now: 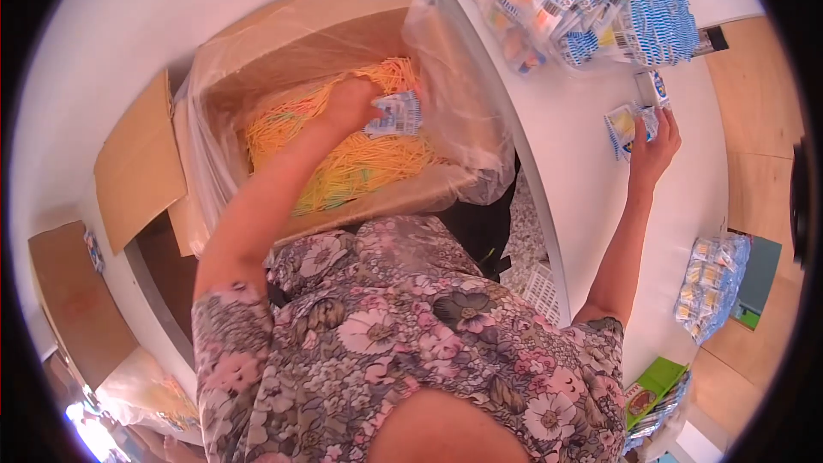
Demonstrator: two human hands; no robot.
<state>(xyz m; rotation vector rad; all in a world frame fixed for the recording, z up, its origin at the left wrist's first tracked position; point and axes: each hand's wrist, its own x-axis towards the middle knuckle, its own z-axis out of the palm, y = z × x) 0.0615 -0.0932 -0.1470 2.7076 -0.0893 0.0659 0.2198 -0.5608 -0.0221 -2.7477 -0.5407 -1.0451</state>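
Note:
Over a cardboard box (141, 163) lined with clear plastic, my left hand (350, 103) is closed on a small blue-and-white packet (396, 113). Beneath it in the box lies a loose heap of thin yellow, orange and green sticks (343, 176). On the white table at the right, my right hand (655, 150) has thumb and fingers round a small sachet (649, 122), which they partly cover. A flat packet with a striped blue edge (619, 130) lies just left of these fingers. Beyond the fingertips is a small white-and-blue box-like piece (658, 87).
A large pile of blue-striped packets (600, 0) covers the far end of the white table (566, 146). Toward the right edge lies a clear bag of small packets (711, 283). Nearer me is a green package (656, 387). Another plastic-lined box (81, 291) stands at lower left.

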